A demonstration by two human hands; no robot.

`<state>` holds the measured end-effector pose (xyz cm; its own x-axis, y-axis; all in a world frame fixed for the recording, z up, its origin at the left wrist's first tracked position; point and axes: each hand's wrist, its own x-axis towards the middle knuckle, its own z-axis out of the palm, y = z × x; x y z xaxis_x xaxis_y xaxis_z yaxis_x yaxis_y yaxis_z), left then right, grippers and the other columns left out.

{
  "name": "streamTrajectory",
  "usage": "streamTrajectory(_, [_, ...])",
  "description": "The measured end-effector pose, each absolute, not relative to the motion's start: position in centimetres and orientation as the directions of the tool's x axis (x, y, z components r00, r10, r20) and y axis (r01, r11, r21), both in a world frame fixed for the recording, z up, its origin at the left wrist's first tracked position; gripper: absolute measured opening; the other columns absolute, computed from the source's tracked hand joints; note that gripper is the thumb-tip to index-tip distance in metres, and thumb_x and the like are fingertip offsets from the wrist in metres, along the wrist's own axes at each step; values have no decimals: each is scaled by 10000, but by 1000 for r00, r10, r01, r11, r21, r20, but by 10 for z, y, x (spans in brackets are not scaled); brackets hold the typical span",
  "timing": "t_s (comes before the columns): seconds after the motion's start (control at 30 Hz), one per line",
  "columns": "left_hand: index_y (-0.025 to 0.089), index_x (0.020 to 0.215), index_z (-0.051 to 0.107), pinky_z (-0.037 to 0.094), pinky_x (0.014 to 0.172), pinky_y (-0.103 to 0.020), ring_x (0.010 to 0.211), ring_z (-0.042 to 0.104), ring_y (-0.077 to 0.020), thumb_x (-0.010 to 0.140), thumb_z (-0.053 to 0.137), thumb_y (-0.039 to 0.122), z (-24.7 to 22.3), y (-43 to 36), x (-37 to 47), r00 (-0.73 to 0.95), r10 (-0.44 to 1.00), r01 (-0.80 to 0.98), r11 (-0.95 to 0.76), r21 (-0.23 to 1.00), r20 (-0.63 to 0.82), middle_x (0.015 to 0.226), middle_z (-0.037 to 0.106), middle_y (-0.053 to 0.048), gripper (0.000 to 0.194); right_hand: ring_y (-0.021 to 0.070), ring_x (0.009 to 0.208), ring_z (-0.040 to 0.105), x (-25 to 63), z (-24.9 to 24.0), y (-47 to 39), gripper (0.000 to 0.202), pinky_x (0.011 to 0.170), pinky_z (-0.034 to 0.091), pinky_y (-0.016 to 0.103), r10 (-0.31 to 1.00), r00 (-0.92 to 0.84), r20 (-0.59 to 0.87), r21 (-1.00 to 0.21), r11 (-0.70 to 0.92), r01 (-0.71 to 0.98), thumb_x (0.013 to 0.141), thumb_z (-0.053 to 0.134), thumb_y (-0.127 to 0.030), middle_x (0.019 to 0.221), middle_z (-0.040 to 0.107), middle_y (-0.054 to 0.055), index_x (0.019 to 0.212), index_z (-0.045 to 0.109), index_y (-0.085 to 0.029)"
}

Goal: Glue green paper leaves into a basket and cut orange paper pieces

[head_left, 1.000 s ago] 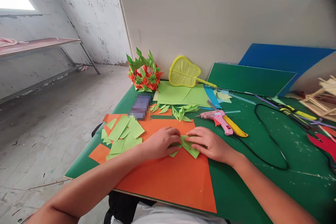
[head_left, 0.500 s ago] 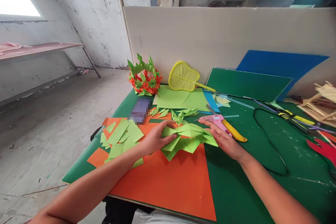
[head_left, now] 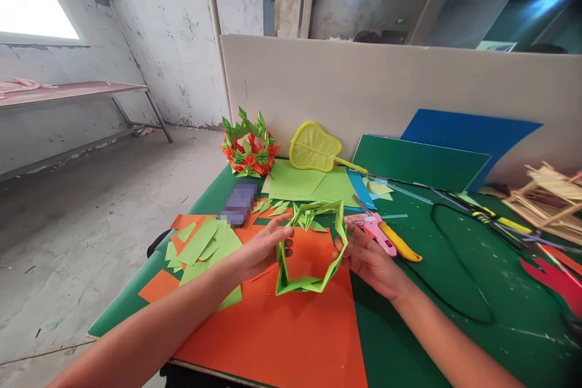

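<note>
A folded green paper ring [head_left: 300,284] is held up over the large orange sheet [head_left: 313,339], its opening facing me. My left hand [head_left: 266,248] grips the ring's left side, thumb outside and fingertips curled at the edge. On the right side, my right hand [head_left: 368,257] holds it with fingers bent round the rim. Just behind the ring lie small folded green leaf pieces [head_left: 279,208]. Loose green paper pieces [head_left: 202,239] are spread left of my left hand. A pink glue gun [head_left: 378,233] rests beyond my right hand, beside a yellow-handled cutter [head_left: 400,242].
At the back stand a red and green paper crown [head_left: 250,148] and a yellow fan [head_left: 314,147]. A blurred purple object [head_left: 239,203] lies left. Green board [head_left: 421,160], black cable [head_left: 454,254], wooden stick model [head_left: 550,200] and red cutout [head_left: 552,282] are right.
The green ring has been turned from edge-on so its opening now faces me. Both hands have shifted round its sides. The camera view has tilted up slightly.
</note>
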<state>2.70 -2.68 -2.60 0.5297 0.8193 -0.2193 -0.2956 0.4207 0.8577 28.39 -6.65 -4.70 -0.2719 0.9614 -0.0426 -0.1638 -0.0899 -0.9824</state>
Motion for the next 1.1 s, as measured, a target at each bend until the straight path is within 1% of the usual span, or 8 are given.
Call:
streamTrajectory(0.27, [207, 1107, 532, 466, 823, -334, 916, 617, -187, 776, 695, 331, -16, -15, 2, 628, 722, -24, 392, 920, -291, 888, 622, -35, 389, 213, 767, 673, 293, -48, -65, 379, 685, 543, 366, 957, -276, -89, -979, -136, -154, 816, 598, -428, 853, 658, 24, 1137, 446, -296])
streamTrajectory(0.37, [220, 1158, 519, 494, 780, -358, 902, 640, -210, 778, 687, 322, -10, -14, -4, 650, 705, -55, 417, 907, -284, 917, 626, -36, 428, 225, 890, 677, 290, -44, -68, 393, 797, 539, 407, 947, -315, -56, -993, -86, -84, 848, 577, -424, 954, 669, 50, 1189, 432, -293])
streamTrajectory(0.47, [219, 1168, 537, 521, 766, -361, 891, 658, -216, 826, 634, 380, -4, -10, -7, 627, 743, -150, 408, 901, -233, 971, 643, -57, 390, 224, 1070, 620, 289, -35, -67, 389, 924, 499, 428, 958, -280, 57, -980, 107, 170, 885, 537, -430, 1151, 631, 91, 1235, 446, -287])
streamTrajectory(0.53, [212, 1165, 553, 532, 780, -339, 900, 664, -206, 862, 588, 410, -1, -5, -9, 596, 781, -241, 395, 887, -186, 1011, 660, -70, 365, 234, 1159, 566, 290, -24, -62, 402, 954, 482, 441, 947, -289, 143, -854, 266, 448, 898, 519, -411, 1270, 577, 91, 1280, 453, -307])
streamTrajectory(0.6, [196, 1171, 561, 542, 782, -308, 915, 668, -197, 890, 540, 424, 3, 0, -10, 558, 817, -340, 385, 858, -145, 1037, 674, -81, 362, 261, 1253, 490, 290, -8, -50, 450, 979, 456, 475, 907, -377, 188, -587, 412, 697, 902, 508, -331, 1391, 495, 66, 1347, 436, -348])
streamTrajectory(0.73, [170, 1206, 554, 565, 728, -262, 905, 681, -187, 921, 477, 414, 9, 6, -11, 454, 884, -479, 350, 805, -114, 1057, 692, -95, 383, 278, 1244, 501, 287, 24, 0, 516, 953, 462, 449, 874, -469, 124, -189, 485, 854, 870, 419, -102, 1390, 510, 78, 1344, 498, -289])
streamTrajectory(0.93, [153, 1231, 540, 592, 689, -248, 891, 693, -183, 918, 492, 387, 9, 8, -13, 343, 927, -538, 326, 777, -152, 1090, 687, -103, 393, 252, 1008, 641, 273, 29, 83, 385, 751, 493, 282, 828, -518, -216, -114, 505, 855, 785, 602, -146, 1186, 652, 57, 1147, 666, -261])
streamTrajectory(1.1, [158, 1259, 527, 596, 715, -255, 921, 690, -189, 933, 473, 372, 12, 6, -13, 293, 949, -582, 276, 764, -120, 1118, 678, -107, 395, 243, 875, 647, 261, 16, 104, 593, 613, 452, 254, 784, -503, -363, -49, 523, 851, 604, 789, -277, 1074, 662, 63, 1167, 608, -237])
